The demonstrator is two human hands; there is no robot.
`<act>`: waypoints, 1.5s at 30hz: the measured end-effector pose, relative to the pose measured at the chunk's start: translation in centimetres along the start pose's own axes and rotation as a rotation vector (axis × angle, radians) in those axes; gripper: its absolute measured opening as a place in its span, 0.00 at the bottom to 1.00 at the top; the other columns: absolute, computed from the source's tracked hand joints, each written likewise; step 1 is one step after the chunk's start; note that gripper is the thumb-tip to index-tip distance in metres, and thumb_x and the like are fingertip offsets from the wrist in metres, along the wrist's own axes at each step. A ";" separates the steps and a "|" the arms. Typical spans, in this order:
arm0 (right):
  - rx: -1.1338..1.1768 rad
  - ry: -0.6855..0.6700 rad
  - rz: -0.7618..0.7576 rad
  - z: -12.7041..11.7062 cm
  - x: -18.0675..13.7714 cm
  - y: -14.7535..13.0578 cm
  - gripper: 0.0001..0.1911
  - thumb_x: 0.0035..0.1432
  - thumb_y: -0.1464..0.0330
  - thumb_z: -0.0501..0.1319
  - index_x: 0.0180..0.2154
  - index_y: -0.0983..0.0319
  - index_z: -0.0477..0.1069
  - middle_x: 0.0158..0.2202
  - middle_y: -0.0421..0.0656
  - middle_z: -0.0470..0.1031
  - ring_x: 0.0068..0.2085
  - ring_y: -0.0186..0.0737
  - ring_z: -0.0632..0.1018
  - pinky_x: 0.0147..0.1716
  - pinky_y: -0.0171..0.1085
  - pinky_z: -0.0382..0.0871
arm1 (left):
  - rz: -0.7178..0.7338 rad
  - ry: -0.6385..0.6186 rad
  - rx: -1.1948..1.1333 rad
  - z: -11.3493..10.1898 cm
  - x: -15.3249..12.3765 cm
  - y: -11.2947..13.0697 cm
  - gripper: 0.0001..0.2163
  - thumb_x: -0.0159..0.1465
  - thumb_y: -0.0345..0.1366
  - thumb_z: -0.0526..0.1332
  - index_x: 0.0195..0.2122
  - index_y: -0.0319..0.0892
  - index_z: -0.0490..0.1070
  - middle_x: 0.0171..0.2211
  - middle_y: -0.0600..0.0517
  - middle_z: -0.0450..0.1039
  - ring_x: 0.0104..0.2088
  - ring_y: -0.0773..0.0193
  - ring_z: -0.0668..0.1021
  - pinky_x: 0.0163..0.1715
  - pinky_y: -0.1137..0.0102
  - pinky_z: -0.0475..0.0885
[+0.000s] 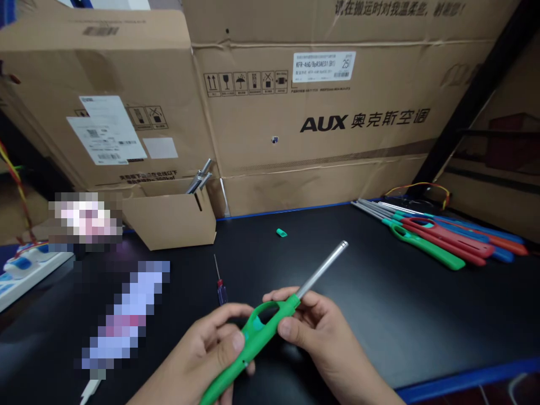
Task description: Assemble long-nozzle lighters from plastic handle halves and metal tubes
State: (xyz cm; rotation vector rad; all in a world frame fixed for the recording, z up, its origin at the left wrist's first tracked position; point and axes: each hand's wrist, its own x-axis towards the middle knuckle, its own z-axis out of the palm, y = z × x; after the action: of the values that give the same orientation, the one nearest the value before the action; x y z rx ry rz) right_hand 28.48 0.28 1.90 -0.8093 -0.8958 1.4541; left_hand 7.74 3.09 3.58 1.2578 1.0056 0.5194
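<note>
A green long-neck lighter with a silver metal tube is held between both hands, its tube slanting up to the right. My left hand is closed around the green handle, thumb on top near the teal button. At the base of the tube, my right hand grips the front of the green body with thumb and fingers. Beyond the hands a small teal plastic piece lies on the black table. A screwdriver with a dark handle and red collar lies just past my left hand.
Several lighters in green, red, blue and orange lie piled at the right. An open cardboard box with metal tubes stands at the back left. Large cardboard panels wall the back. A white power strip sits at the left edge.
</note>
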 end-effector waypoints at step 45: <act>0.126 0.157 -0.057 2.9 0.1 -0.5 0.16 0.57 0.57 0.68 0.35 0.65 0.82 0.33 0.47 0.80 0.32 0.36 0.77 0.34 0.32 0.72 | 0.153 0.132 0.375 -0.7 -0.6 3.2 0.21 0.66 0.53 0.57 0.54 0.48 0.76 0.30 0.51 0.81 0.25 0.65 0.75 0.23 0.73 0.63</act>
State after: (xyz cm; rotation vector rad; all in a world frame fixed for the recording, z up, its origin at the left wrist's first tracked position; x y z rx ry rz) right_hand 26.10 0.22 3.69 -0.7859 -0.6966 1.3635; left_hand 7.46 3.90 6.76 1.6603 1.1587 0.5534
